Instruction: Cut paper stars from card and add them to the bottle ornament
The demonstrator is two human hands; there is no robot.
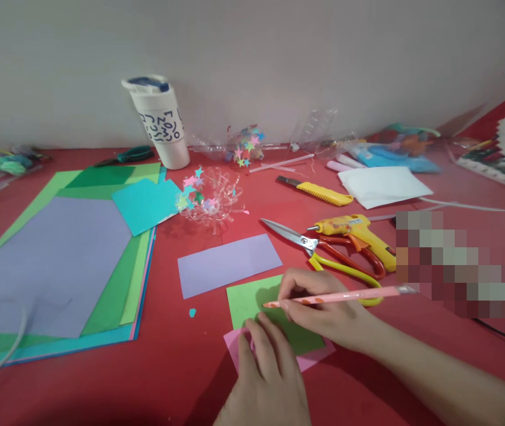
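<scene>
My right hand [323,310] is closed round a pink pencil [345,296], its tip touching a small green paper sheet [252,299]. That green sheet lies on a pink sheet [234,349] on the red table [190,367]. My left hand [265,378] presses its fingers flat on the near corner of the green and pink sheets, holding nothing. A lilac paper rectangle [228,263] lies just beyond the green sheet.
Scissors [318,248] and a yellow glue gun [354,234] lie right of the papers. A yellow box cutter [317,190], white paper [383,184], a plastic piece with stars [208,198], a white tumbler [163,121] and a stack of coloured paper [57,266] are farther off.
</scene>
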